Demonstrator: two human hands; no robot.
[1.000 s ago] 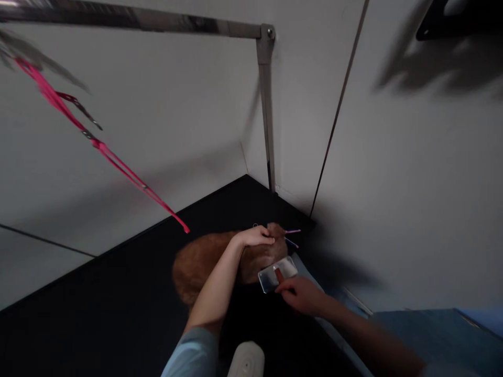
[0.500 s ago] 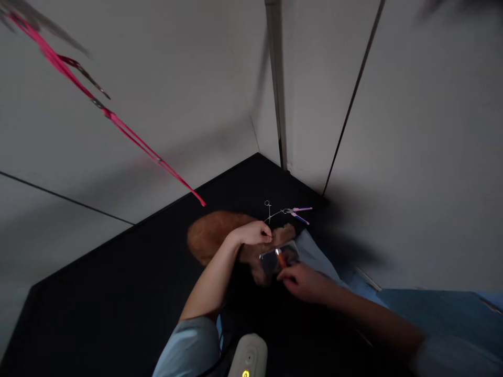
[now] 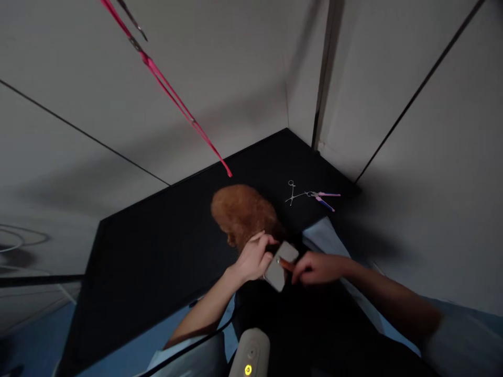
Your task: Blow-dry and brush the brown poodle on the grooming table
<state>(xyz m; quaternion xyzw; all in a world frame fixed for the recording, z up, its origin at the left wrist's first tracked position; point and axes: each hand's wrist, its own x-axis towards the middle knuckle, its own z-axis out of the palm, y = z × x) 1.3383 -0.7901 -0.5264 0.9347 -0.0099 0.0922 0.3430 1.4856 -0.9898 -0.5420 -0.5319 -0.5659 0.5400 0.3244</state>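
Note:
A small dog with curly brown fur [image 3: 242,209] is on the black table [image 3: 157,251], close to its near side. My left hand [image 3: 254,257] grips the dog's near end, with thumb and fingers bent in the fur; the exact part it holds is hidden. In my right hand [image 3: 320,267] is a slicker brush [image 3: 290,251], its fingers wrapped round the orange-brown handle. The flat rectangular brush head lies right beside my left fingers, its pale back turned up. Whether the bristles touch fur I cannot see.
Beyond the dog lie metal forceps [image 3: 293,197] and pink-and-blue-handled pliers-like clippers [image 3: 324,200]. A pink strap [image 3: 176,102] hangs down towards the table's back edge. Grey walls [image 3: 220,63] meet behind the table. A pale cloth [image 3: 324,235] is at the right.
The dog's body has turned, its far end now pointing away from me. My left hand has shifted nearer and changed its hold. The brush has tilted, its back now facing up. The view has swung.

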